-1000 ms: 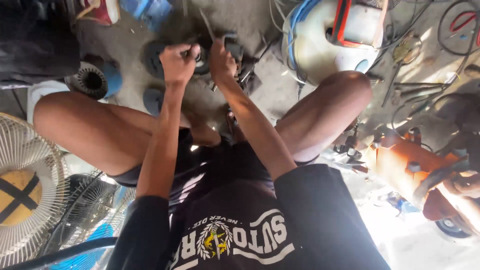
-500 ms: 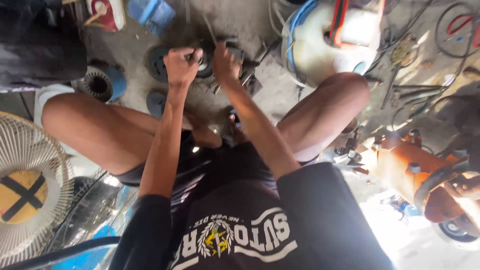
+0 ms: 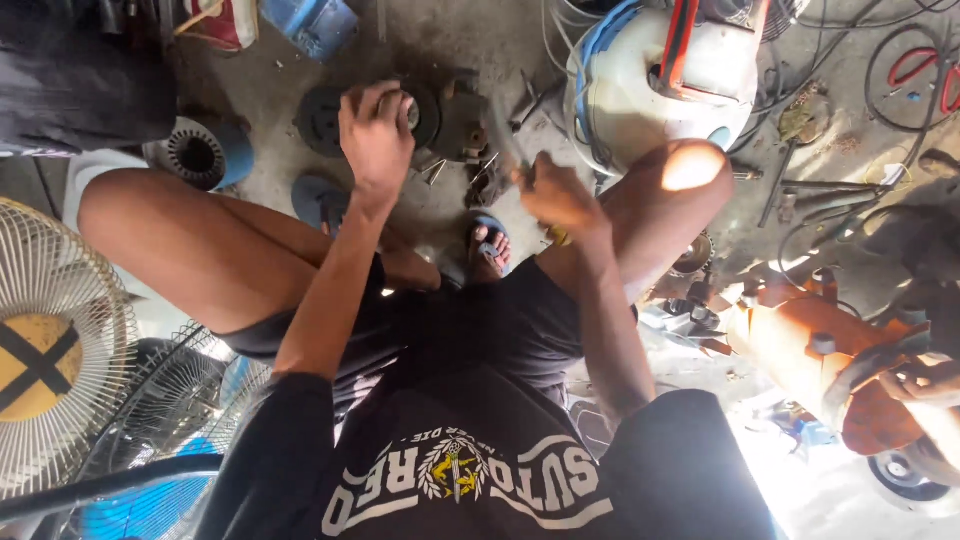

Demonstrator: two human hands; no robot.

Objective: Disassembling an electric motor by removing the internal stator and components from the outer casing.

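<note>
I sit low over a concrete floor with my knees spread. My left hand grips the top of a dark round motor part lying on the floor ahead of me. My right hand has come back toward my right knee and is closed around a slim tool with a yellow end; motion blur hides what kind it is. Loose bolts lie beside the motor part.
A ribbed motor stator and a dark round cover lie to the left. A white tank stands ahead on the right, an orange machine at right. Fan guards crowd the left. Cables litter the far right.
My right hand has pulled away from the motor part, moving right and back toward my knee with the tool. My left hand stays on the part.
</note>
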